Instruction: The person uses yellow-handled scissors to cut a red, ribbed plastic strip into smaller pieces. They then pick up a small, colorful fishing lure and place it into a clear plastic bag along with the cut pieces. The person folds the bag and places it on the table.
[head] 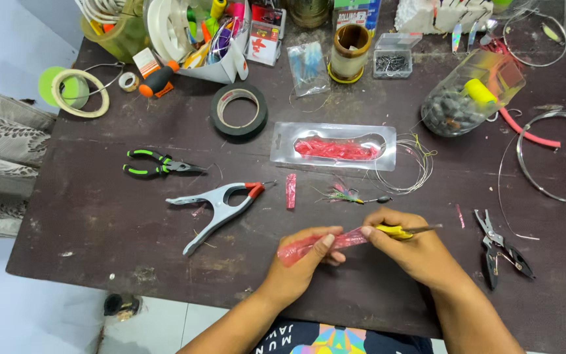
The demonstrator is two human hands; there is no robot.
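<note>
The left hand pinches a strip of red film between thumb and fingers, low over the near edge of the dark table. The right hand is closed on the strip's other end and on a yellow-handled tool, whose thin dark tip points right, past the knuckles. The strip runs slanting between the two hands, its loose end sticking out left of the left hand.

Just beyond the hands lie a small red piece and a feathered lure, with a coil of wire behind it. Further back is a clear tray holding more red film. To the left, a grey spring clamp with red tips lies near, and green-handled pliers lie past it. To the right, dark pliers lie well apart from the right hand. A roll of black tape sits behind the clamp. At the back stand a box of hooks, a spool and a tipped plastic jar of dark weights. Nothing lies between the hands and the lure.
</note>
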